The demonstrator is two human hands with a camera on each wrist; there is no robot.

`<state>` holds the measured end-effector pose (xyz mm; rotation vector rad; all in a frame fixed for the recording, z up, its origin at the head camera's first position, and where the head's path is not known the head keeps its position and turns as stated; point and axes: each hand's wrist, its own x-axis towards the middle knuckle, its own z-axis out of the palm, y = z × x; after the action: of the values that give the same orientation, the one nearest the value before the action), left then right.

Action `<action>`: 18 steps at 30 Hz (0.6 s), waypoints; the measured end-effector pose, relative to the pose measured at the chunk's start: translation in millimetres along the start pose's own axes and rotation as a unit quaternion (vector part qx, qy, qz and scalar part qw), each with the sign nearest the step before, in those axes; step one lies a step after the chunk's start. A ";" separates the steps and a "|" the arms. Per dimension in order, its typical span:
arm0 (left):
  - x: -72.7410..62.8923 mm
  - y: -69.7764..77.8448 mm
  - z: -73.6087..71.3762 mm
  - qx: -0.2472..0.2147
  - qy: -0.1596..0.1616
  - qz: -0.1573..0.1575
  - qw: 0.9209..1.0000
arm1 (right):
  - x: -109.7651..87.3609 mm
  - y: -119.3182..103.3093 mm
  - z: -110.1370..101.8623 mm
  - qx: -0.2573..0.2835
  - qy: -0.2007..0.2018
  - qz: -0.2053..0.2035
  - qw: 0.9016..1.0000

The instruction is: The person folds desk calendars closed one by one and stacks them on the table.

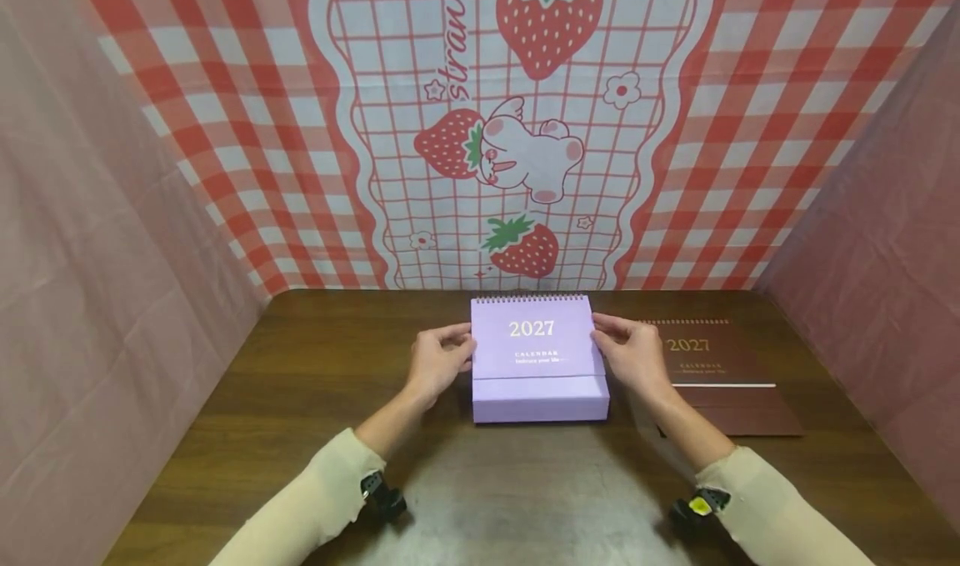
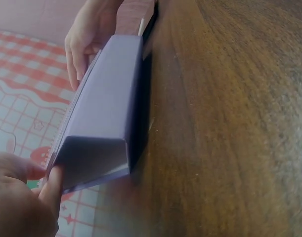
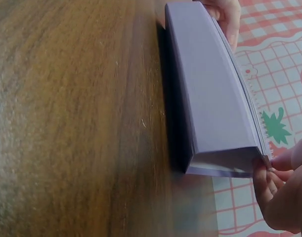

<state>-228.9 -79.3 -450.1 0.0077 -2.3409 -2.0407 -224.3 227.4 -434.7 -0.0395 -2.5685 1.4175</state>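
A purple 2027 desk calendar (image 1: pixel 536 345) stands at the middle of the table, its cover and front base panel facing me and its spiral binding on top. My left hand (image 1: pixel 438 359) pinches its left side between thumb and fingers. On the opposite side my right hand (image 1: pixel 634 356) pinches the right edge in the same way. Seen from the left wrist, the calendar's stand (image 2: pixel 104 94) is hollow and open at the end, with the left thumb and fingers at the cover's edge. The right wrist view shows the right fingers (image 3: pixel 262 185) at the other open end.
A brown 2027 desk calendar (image 1: pixel 727 408) lies to the right, partly behind my right forearm. The wooden table (image 1: pixel 315 399) meets a checked strawberry cloth (image 1: pixel 480 249) at the back, and pink cloth (image 1: pixel 870 232) hangs on both sides.
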 end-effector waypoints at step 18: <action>0.7 -22.0 7.5 0.033 -0.029 -0.021 0.999 | 6.6 18.4 5.2 -0.018 -0.058 0.031 0.998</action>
<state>-230.3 -74.9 -472.9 -0.0004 -2.4611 -2.0079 -233.2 233.8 -451.8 -0.0451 -2.7097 1.4349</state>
